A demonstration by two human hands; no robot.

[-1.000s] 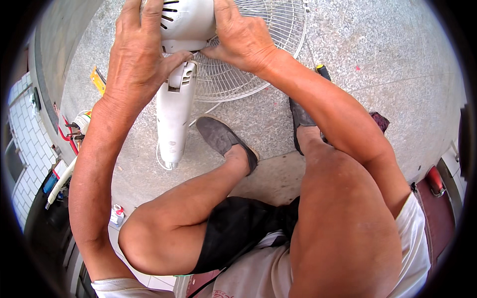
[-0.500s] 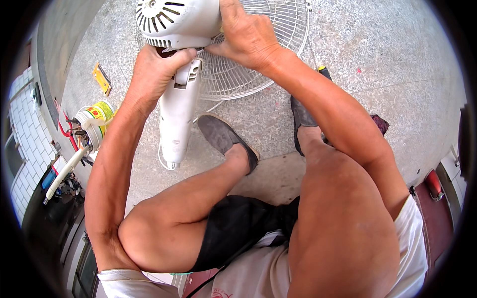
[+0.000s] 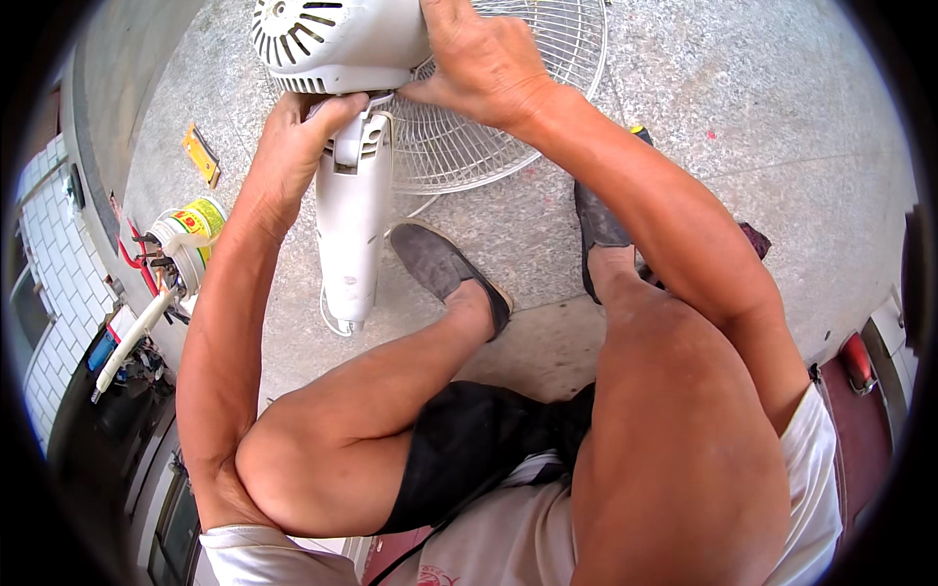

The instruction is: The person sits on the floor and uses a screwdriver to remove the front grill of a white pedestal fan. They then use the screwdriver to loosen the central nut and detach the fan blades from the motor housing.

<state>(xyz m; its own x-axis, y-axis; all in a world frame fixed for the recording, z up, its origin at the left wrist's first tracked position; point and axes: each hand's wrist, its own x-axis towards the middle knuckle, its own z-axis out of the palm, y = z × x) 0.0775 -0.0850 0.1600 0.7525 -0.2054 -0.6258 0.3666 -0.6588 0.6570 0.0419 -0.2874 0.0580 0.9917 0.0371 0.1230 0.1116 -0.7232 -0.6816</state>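
Note:
A white electric fan is tilted in front of me, with its round motor housing [image 3: 342, 49] at the top of the view and partly cut off by the edge. My left hand [image 3: 303, 137] is closed round the joint just under the housing, its thumb lying across the top of the white neck [image 3: 352, 234]. On the housing's right side, my right hand [image 3: 489, 73] grips, thumb tucked beneath and fingertips hidden. Behind both spreads the round wire grille [image 3: 459, 161], lying on the ground. The neck points down toward my feet.
My grey shoes [image 3: 430, 259] stand close to the neck. To the left lie a yellow flat packet [image 3: 201, 154] and a tub [image 3: 200, 220] with tools, including red-handled pliers [image 3: 130, 252]. A yellow-and-black object [image 3: 641, 134] lies past my right forearm.
The motor housing has shifted a little to the left, both hands moving with it. The neck has turned slightly, its lower end now a bit further right.

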